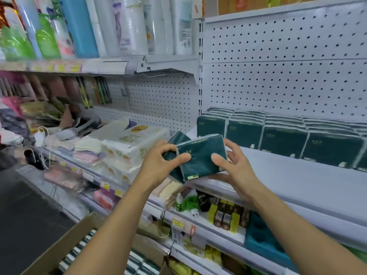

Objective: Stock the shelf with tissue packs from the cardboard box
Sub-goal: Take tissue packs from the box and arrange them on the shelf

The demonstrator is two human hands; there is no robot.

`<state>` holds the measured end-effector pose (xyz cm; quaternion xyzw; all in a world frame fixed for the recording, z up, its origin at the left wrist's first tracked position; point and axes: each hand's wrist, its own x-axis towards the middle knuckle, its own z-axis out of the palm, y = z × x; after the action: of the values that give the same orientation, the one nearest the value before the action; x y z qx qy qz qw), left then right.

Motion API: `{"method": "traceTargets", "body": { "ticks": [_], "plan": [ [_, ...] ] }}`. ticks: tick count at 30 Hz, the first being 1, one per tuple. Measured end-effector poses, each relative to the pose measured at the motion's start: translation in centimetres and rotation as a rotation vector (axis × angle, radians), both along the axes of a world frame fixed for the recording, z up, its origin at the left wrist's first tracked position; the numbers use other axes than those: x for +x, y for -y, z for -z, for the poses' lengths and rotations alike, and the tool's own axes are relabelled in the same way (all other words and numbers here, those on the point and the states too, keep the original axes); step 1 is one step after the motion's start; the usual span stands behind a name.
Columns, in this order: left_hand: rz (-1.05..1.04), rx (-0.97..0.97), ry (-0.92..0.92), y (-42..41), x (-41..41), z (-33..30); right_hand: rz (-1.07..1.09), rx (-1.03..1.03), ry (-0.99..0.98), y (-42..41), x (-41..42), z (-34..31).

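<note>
Two dark green tissue packs point(200, 157) being carried over the front lip of the white shelf point(288, 175), pressed together between both hands. Left hand point(158, 165) gripping the left end, fingers curled over the top, thumb lying across the front face of the near pack. Right hand point(236, 165) cupping the right end, thumb on the front face, fingers wrapped behind and underneath; neither hand fully closed, both about half curled and clamping the packs. Second pack showing behind and to the left of the front one, tilted, sliding a bit out of line.

Stocking step in hand, judging: moving the pair back toward the standing row of green tissue packs point(278, 135) at the rear of the shelf, well apart for now. Doing it well likely meaning squaring the two packs against each other first, keeping even pressure from both ends, standing them upright with labels facing out, then pushing them flush against the row's left end or starting a front row, bare shelf lying in front of it.

Cardboard box point(59, 249) sitting low at bottom left, more striped pack edges showing inside, so plenty left to shelve.
</note>
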<state>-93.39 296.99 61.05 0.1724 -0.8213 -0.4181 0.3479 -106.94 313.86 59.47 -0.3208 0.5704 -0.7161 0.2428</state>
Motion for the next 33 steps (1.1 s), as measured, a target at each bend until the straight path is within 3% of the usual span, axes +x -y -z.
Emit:
{"method": "traceTargets", "body": {
  "ticks": [3, 7, 14, 17, 21, 33],
  "plan": [
    [0.066, -0.032, 0.010, 0.4, -1.4, -1.0, -0.010, 0.085, -0.148, 0.0, -0.2, -0.1],
    [0.110, -0.052, 0.010, 2.2, -2.7, -2.2, 0.140, 0.117, -0.288, 0.8, -1.6, -1.7],
    [-0.038, -0.131, 0.100, 6.3, -7.6, -1.2, 0.271, 0.343, -0.308, 2.7, -6.2, -2.2],
    [-0.133, -0.107, 0.046, 8.3, -8.7, -0.8, 0.367, 0.443, -0.274, 4.1, -8.2, -1.3],
    [-0.114, -0.089, -0.015, 10.5, -9.4, -0.4, 0.480, 0.533, -0.346, 6.5, -9.6, -1.1],
    [0.018, 0.164, -0.072, 13.9, -9.7, -0.2, 0.708, 0.519, -0.404, 10.4, -11.3, 0.3]
  ]
}}
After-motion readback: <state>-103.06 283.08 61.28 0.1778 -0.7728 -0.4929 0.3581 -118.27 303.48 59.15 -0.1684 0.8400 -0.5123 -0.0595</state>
